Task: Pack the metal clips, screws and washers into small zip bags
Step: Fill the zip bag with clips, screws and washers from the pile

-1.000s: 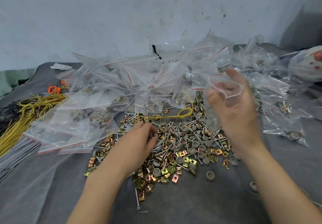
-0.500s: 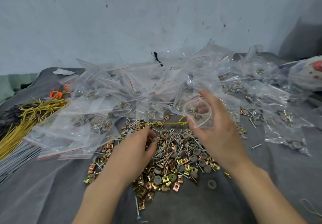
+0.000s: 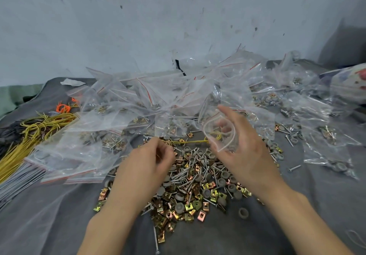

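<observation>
A heap of brass-coloured metal clips point(image 3: 190, 208), screws point(image 3: 183, 175) and grey washers point(image 3: 234, 188) lies on the grey cloth in front of me. My right hand point(image 3: 245, 151) holds a small clear zip bag point(image 3: 219, 133) above the heap, its mouth held open in a loop by the fingers. My left hand point(image 3: 144, 167) hovers over the heap's left side with fingers curled, seemingly pinching small parts that I cannot make out.
A big pile of clear zip bags point(image 3: 138, 104), some holding parts, spreads across the back and both sides. Yellow wire ties point(image 3: 29, 133) and grey ties point(image 3: 17, 181) lie at the left. A wall stands right behind.
My right hand has brought the open bag from the upper right down toward the centre. My left hand has lifted slightly off the heap toward the bag.
</observation>
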Action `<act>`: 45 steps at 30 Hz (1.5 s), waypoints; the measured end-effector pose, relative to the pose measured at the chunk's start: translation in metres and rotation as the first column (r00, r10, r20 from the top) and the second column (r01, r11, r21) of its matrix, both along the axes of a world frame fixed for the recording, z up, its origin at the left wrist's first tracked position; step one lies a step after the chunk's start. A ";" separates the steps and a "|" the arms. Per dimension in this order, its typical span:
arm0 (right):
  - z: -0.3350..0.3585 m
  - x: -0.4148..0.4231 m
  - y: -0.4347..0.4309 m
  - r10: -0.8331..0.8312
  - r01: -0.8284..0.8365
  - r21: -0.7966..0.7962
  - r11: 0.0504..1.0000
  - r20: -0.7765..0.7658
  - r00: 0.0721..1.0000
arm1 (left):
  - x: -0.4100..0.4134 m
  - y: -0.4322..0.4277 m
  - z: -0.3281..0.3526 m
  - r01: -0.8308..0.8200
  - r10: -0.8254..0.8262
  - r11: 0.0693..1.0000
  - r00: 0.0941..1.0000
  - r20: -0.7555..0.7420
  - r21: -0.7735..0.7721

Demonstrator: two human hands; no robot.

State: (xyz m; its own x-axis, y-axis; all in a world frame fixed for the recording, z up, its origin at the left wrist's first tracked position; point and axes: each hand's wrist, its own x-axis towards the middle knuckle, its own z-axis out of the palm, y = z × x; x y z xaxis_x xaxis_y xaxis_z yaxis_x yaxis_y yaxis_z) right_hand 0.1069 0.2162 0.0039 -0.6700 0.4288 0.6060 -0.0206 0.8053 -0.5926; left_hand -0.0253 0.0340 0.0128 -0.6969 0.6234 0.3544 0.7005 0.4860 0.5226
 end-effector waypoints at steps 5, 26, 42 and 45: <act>0.008 0.000 0.012 -0.024 -0.021 -0.268 0.963 -0.164 0.986 | -0.003 -0.002 -0.002 -0.007 0.007 1.000 1.000 -0.017 0.001; 0.010 0.002 0.024 0.048 -0.239 -0.554 0.797 -0.338 0.940 | 0.003 0.015 -0.001 -0.003 0.000 0.985 1.000 0.015 0.174; 0.015 -0.001 0.012 0.038 -0.146 -0.453 0.879 -0.239 0.970 | 0.007 0.014 0.000 -0.005 -0.033 0.952 0.992 0.120 0.307; 0.014 0.000 0.009 0.042 -0.139 -0.432 0.891 -0.225 0.973 | 0.009 0.013 0.002 -0.017 -0.031 0.928 0.992 0.122 0.371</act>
